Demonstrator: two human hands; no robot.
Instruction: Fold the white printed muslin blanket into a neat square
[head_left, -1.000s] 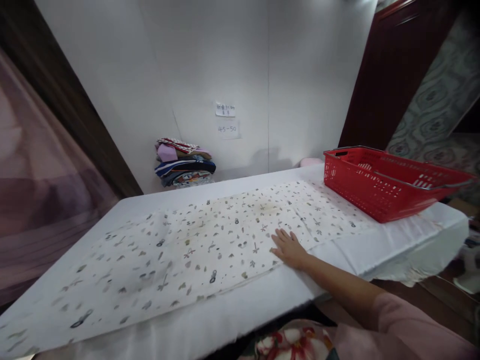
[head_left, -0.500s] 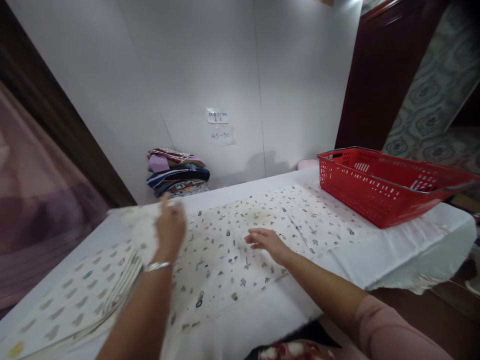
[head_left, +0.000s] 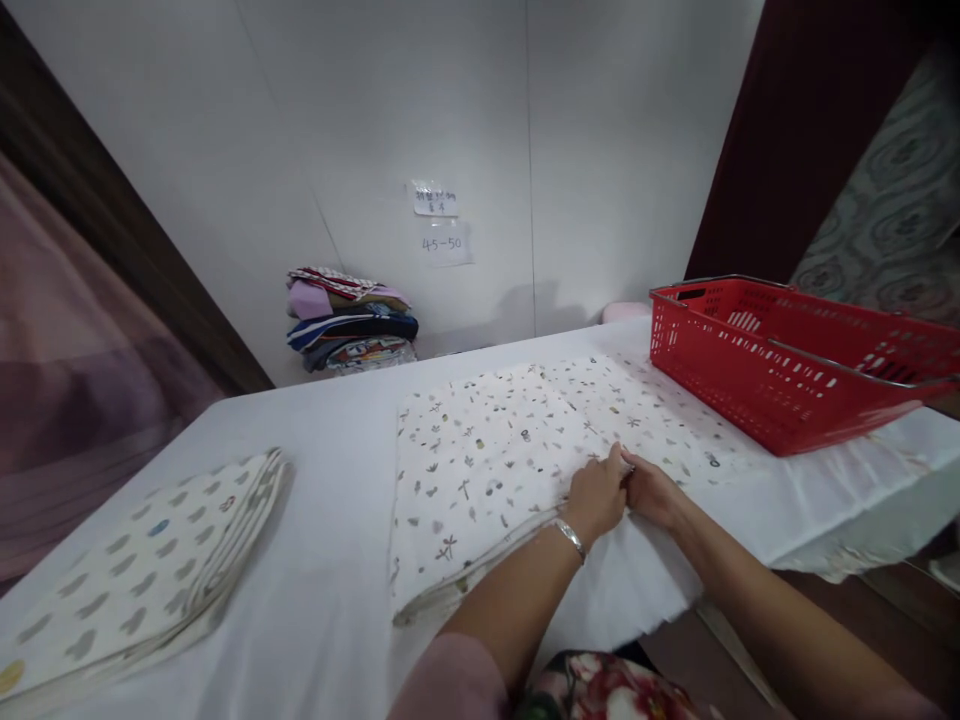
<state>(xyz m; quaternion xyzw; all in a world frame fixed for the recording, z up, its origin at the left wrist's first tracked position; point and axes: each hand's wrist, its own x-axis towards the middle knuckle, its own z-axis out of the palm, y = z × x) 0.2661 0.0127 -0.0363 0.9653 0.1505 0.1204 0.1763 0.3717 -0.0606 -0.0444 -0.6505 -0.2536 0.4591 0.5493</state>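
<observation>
A white cloth [head_left: 480, 450] with small grey and olive prints lies on the table, its left part folded over in layers and its right part flatter, reaching toward the basket. At the cloth's near edge my left hand [head_left: 598, 495], with a silver bracelet on the wrist, is closed on the folded edge. Right beside it, touching it, my right hand [head_left: 651, 492] is closed on the same edge. The fingertips of both hands meet, and the exact grip is partly hidden. Farther left rests a folded cloth [head_left: 142, 570] with grey heart-like shapes.
A red plastic basket [head_left: 750, 385] with metal handles stands at the table's right end. Behind the table is a pile of folded clothes [head_left: 352, 320] against the wall. Paper labels [head_left: 446, 243] hang on the wall. White fabric covers the table [head_left: 330, 520].
The left part of the printed cloth has been folded over to the right. My left hand has moved right and down to join my right hand at the near edge.
</observation>
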